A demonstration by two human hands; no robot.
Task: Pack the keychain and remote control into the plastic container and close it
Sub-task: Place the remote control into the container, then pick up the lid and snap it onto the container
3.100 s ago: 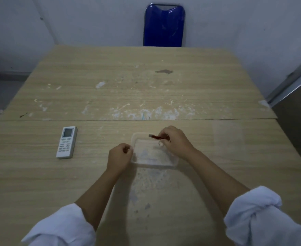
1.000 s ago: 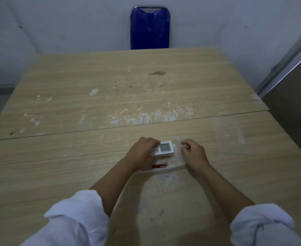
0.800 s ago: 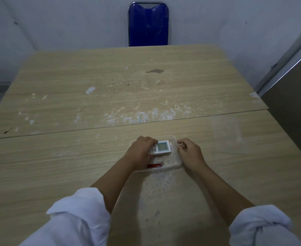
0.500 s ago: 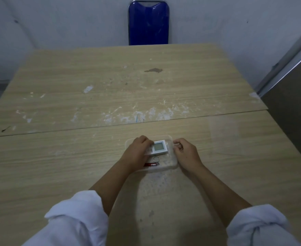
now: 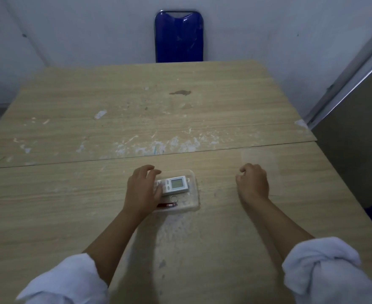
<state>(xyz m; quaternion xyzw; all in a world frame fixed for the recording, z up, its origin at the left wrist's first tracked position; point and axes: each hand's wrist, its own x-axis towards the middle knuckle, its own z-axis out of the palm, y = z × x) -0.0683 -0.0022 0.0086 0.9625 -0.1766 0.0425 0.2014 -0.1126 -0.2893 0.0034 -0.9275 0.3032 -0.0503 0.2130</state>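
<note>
A clear plastic container (image 5: 192, 205) sits on the near table, lid off. The white remote control (image 5: 177, 183) lies across it with its screen to the right. A red keychain (image 5: 167, 205) with a metal ring lies in the container in front of the remote. My left hand (image 5: 142, 191) covers the remote's left end, thumb against it and fingers spread over the container's left side. My right hand (image 5: 253, 183) hovers to the right, apart from the container, fingers loosely curled and holding nothing. It is at the near edge of the clear lid (image 5: 262, 155), which lies flat on the table.
Two wooden tables (image 5: 136, 110) meet along a seam behind the container. A blue chair (image 5: 179, 37) stands against the far wall. A grey metal panel (image 5: 354, 150) borders the right side.
My right hand has left the container's right edge and moved right to the lid. My left hand stays on the remote, which now lies lower in the container.
</note>
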